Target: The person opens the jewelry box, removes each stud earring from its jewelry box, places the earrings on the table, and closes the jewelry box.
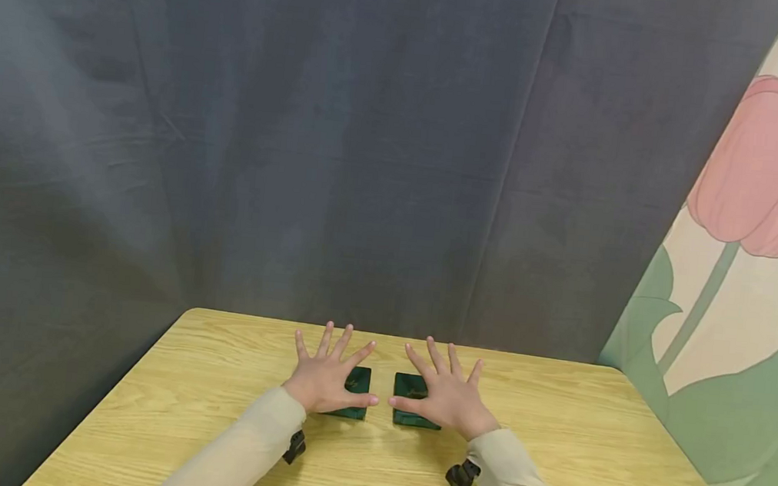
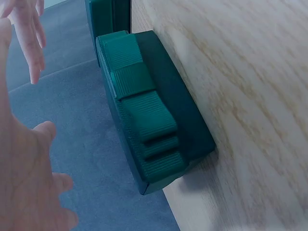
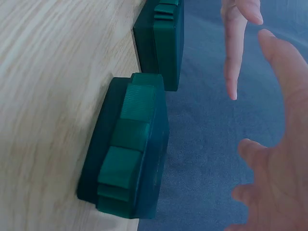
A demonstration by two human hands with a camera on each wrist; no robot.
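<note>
Two small dark green gift boxes lie side by side on the table, a narrow gap between them. Over the left box [image 1: 361,382] is my left hand [image 1: 323,384], fingers spread and straight. My right hand [image 1: 450,400] spreads its fingers likewise above the right box [image 1: 408,385]. The thumbs point at each other across the gap. Faint gold lettering shows on both lids. In the left wrist view a ribbed green ribbon bow [image 2: 139,96] runs along one side of the left box. A similar bow [image 3: 129,137] is on the right box. Neither hand grips anything.
The boxes are on a light wood-grain table [image 1: 159,408] with rounded far corners. Behind it hangs a dark grey-blue curtain [image 1: 369,156]. At the right is a wall panel painted with a pink tulip [image 1: 757,167]. A small black camera [image 1: 462,477] is worn at the right wrist.
</note>
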